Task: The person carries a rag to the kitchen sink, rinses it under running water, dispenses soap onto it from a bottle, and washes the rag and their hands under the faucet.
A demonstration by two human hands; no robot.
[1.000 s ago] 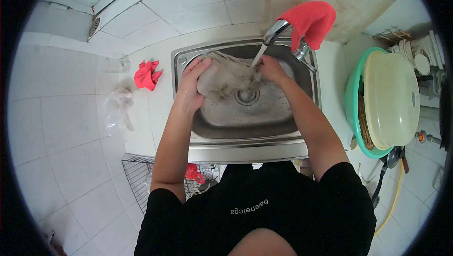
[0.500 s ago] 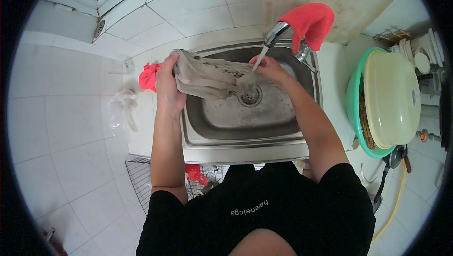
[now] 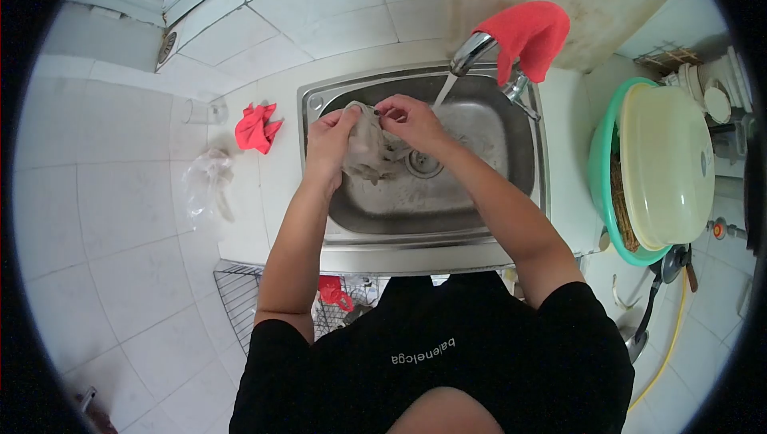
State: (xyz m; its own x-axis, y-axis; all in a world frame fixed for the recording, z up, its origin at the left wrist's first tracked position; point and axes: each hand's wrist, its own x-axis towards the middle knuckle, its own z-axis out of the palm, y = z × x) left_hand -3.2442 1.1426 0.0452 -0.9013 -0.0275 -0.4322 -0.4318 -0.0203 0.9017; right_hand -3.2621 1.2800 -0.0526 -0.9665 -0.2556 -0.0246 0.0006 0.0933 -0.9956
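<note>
A wet greyish cloth (image 3: 366,146) with dark specks hangs bunched over the left part of the steel sink (image 3: 423,226). My left hand (image 3: 329,146) grips its left side, the thumb on top. With fingers pinched together, my right hand (image 3: 409,124) is at the cloth's upper right edge, where a small dark bit shows by the fingertips. Water runs from the tap (image 3: 473,52) into the sink, just right of my right hand. The drain (image 3: 423,164) is partly covered by that wrist and the cloth.
A red cloth (image 3: 531,38) drapes over the tap. Another red cloth (image 3: 257,128), a clear glass (image 3: 200,112) and a plastic bag (image 3: 209,182) lie left of the sink. To the right stand a green basin (image 3: 601,154) with a cream lid-like tub (image 3: 667,166) and stacked dishes (image 3: 703,90).
The greyish cloth went from stretched out under the running water to bunched up. My left hand moved right, my right hand moved left, out of the stream, and the hands came close together.
</note>
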